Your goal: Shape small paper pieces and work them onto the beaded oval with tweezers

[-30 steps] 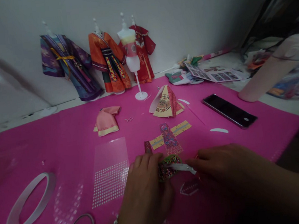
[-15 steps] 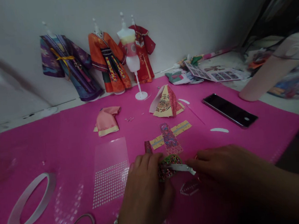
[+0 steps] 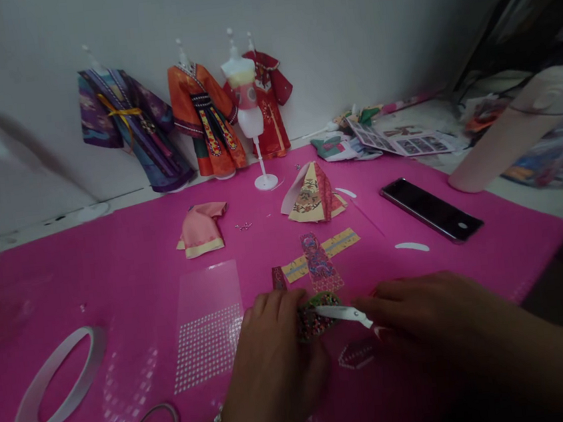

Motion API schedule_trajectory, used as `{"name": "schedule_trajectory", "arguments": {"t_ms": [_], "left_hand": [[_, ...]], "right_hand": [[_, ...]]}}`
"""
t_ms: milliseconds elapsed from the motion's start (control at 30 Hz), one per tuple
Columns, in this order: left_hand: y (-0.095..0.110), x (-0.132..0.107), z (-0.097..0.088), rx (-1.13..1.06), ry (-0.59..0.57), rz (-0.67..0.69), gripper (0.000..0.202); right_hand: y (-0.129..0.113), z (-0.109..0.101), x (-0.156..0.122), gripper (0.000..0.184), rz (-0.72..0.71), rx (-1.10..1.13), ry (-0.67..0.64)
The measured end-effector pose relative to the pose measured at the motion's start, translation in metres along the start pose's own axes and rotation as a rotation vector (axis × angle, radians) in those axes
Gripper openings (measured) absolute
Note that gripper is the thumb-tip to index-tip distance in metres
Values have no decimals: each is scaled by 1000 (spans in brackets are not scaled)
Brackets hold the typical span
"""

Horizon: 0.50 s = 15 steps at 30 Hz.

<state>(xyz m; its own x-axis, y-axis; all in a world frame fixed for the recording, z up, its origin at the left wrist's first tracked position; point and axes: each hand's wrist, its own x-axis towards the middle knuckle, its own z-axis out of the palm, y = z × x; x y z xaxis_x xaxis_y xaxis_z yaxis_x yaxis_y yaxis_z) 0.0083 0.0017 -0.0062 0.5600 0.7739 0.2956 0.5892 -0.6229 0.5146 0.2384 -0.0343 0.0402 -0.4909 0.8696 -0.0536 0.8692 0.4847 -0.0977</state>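
Observation:
My left hand [image 3: 276,352] presses its curled fingers on a small green patterned paper piece [image 3: 317,314] on the pink mat [image 3: 116,268]. My right hand [image 3: 423,310] pinches a thin white strip [image 3: 342,312] that lies across that piece. Just beyond lie a yellow band crossed by a pink patterned strip [image 3: 320,257] and a small dark red scrap [image 3: 278,278]. A flat hexagonal outline piece [image 3: 355,354] lies on the mat below my right fingers.
Three paper robes [image 3: 206,115] and a white mannequin stand [image 3: 251,117] line the wall. A peach jacket [image 3: 201,227], a folded yellow skirt [image 3: 312,194], a phone [image 3: 431,209], a clear dotted sheet [image 3: 207,323], tape rings [image 3: 53,383] and a leaflet [image 3: 405,139] lie around.
The white strip's right end has shifted slightly right and tilted under my right fingers. Both hands stay over the green piece.

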Motion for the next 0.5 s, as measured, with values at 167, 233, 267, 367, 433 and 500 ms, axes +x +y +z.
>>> {"name": "schedule_trajectory", "arguments": {"t_ms": [167, 233, 267, 367, 433, 500], "left_hand": [[1, 2, -2, -33, 44, 12, 31], [0, 4, -3, -59, 80, 28, 16], [0, 4, -2, -69, 98, 49, 11], [-2, 5, -1, -77, 157, 155, 13], [-4, 5, 0, -76, 177, 209, 17], [-5, 3, 1, -83, 186, 234, 20]], "right_hand": [[3, -10, -12, 32, 40, 22, 12], [3, -14, -17, 37, 46, 36, 8], [3, -16, -19, 39, 48, 43, 8], [0, -21, -24, 39, 44, 69, 30], [-3, -22, -26, 39, 47, 73, 53], [-5, -23, -27, 39, 51, 95, 53]]}}
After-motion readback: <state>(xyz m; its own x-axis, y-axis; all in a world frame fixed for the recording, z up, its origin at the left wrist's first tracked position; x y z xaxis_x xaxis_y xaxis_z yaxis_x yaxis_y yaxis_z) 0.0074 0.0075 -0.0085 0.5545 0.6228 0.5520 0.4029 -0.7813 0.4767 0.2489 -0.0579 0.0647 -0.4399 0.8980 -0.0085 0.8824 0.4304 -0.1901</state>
